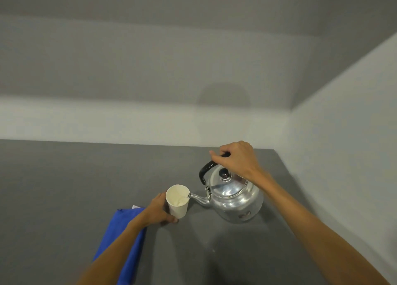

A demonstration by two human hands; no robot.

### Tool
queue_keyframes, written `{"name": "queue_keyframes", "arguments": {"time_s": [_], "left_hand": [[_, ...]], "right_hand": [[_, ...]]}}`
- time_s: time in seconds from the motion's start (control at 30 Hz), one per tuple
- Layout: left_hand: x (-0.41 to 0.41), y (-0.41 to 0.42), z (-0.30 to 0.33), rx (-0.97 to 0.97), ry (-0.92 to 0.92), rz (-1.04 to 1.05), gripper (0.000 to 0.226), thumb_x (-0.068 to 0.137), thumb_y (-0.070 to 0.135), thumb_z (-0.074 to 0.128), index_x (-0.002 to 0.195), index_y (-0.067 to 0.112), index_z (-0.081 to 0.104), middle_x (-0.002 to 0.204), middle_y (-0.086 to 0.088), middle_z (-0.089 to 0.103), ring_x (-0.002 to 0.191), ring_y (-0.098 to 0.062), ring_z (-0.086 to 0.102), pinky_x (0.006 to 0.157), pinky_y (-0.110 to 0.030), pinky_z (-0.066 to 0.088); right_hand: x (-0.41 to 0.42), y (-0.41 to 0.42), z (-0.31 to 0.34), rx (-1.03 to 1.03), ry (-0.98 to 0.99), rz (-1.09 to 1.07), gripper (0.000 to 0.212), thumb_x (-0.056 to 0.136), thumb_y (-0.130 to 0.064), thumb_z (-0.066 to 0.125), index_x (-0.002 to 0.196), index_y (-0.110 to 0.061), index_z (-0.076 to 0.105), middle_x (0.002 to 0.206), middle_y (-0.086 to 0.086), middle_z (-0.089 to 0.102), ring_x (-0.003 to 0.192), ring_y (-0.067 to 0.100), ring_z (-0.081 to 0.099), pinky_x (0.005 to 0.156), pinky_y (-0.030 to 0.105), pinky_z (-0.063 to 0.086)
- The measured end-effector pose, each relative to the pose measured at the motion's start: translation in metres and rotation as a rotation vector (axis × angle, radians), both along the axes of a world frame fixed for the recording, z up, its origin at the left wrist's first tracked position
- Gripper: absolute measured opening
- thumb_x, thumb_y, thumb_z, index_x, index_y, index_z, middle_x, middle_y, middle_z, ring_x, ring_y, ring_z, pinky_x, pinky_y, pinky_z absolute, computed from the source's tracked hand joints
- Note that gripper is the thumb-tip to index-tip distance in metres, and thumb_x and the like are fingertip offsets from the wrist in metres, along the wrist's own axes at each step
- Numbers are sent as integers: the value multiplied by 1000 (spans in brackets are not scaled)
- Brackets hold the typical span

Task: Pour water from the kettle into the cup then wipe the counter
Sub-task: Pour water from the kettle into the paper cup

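Note:
A shiny metal kettle with a black handle and a black lid knob is tilted to the left over the grey counter. My right hand is closed around the top of its handle. The spout tip sits at the rim of a white paper cup, and a thin stream of water runs into it. My left hand wraps around the cup's lower left side and holds it upright on the counter. A blue cloth lies flat under my left forearm, partly hidden by it.
Grey walls close the counter at the back and on the right, meeting in a corner behind the kettle. Bare counter surface stretches to the left of the cup and in front of the kettle.

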State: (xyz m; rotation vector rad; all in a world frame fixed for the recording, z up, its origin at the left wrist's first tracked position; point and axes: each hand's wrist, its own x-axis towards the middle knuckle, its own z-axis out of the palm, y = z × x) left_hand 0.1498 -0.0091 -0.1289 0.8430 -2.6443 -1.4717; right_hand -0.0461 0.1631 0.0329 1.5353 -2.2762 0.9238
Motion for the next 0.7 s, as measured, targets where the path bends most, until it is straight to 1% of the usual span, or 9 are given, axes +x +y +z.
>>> {"name": "queue_keyframes", "arguments": {"time_s": [0.07, 0.17, 0.23, 0.27, 0.33, 0.4, 0.53, 0.6, 0.7], "left_hand": [[-2, 3, -4, -3, 20, 5, 95, 56, 20, 88, 136, 14, 37, 134, -10, 46, 124, -28, 43, 106, -48, 39], [-3, 5, -10, -11, 29, 48, 102, 50, 40, 85, 136, 16, 36, 134, -6, 47, 125, -25, 41, 110, -46, 33], [-3, 6, -14, 0, 39, 61, 107, 46, 52, 81, 136, 19, 35, 134, -3, 47, 126, -23, 39, 113, -45, 27], [-3, 6, -16, 4, 46, 66, 108, 45, 55, 80, 136, 20, 34, 134, -2, 47, 127, -23, 38, 115, -42, 23], [-2, 8, -21, -2, 58, 81, 107, 47, 56, 78, 137, 23, 31, 135, 1, 46, 128, -22, 34, 110, -34, 18], [-3, 10, -25, 8, 57, 112, 108, 49, 57, 78, 139, 25, 28, 136, 1, 43, 128, -22, 31, 106, -35, 20], [-4, 12, -29, 75, 44, 178, 111, 47, 60, 77, 140, 27, 27, 136, 1, 42, 126, -20, 26, 107, -41, 27], [-4, 13, -30, 81, 38, 193, 111, 46, 62, 75, 140, 28, 26, 136, 1, 42, 126, -21, 26, 107, -42, 27], [-4, 14, -31, 66, 32, 192, 107, 50, 60, 74, 140, 27, 26, 138, 0, 43, 126, -22, 27, 107, -42, 26]], "right_hand": [[0, -2, -1, 1, -13, -4, 50, 81, -39, 63, 42, -13, 49, 36, -5, 43, 36, 7, 31, 51, 22, 37], [0, -3, -1, 1, -15, -6, 50, 81, -38, 64, 41, -17, 44, 36, -7, 39, 37, 8, 29, 49, 21, 33], [-1, -4, -1, 3, -20, -10, 49, 81, -37, 64, 41, -17, 44, 36, -8, 37, 37, 8, 28, 49, 20, 33], [-1, -5, 0, 4, -22, -15, 49, 81, -37, 64, 41, -17, 43, 36, -8, 37, 37, 8, 28, 49, 20, 32], [-1, -5, 1, 3, -23, -26, 50, 80, -37, 63, 40, -18, 40, 36, -8, 35, 38, 9, 27, 47, 18, 30], [-2, -5, 2, -5, -24, -28, 51, 80, -36, 62, 40, -18, 35, 36, -7, 32, 39, 9, 25, 47, 19, 28], [-4, -5, 4, -4, -18, -32, 56, 80, -35, 63, 39, -20, 28, 34, -7, 28, 38, 10, 23, 47, 21, 28], [-4, -5, 4, -4, -21, -27, 55, 80, -34, 64, 39, -20, 30, 35, -7, 29, 39, 9, 23, 48, 22, 29], [-5, -6, 5, -8, -32, -23, 51, 80, -35, 63, 40, -16, 37, 37, -5, 32, 41, 9, 24, 50, 25, 32]]}}
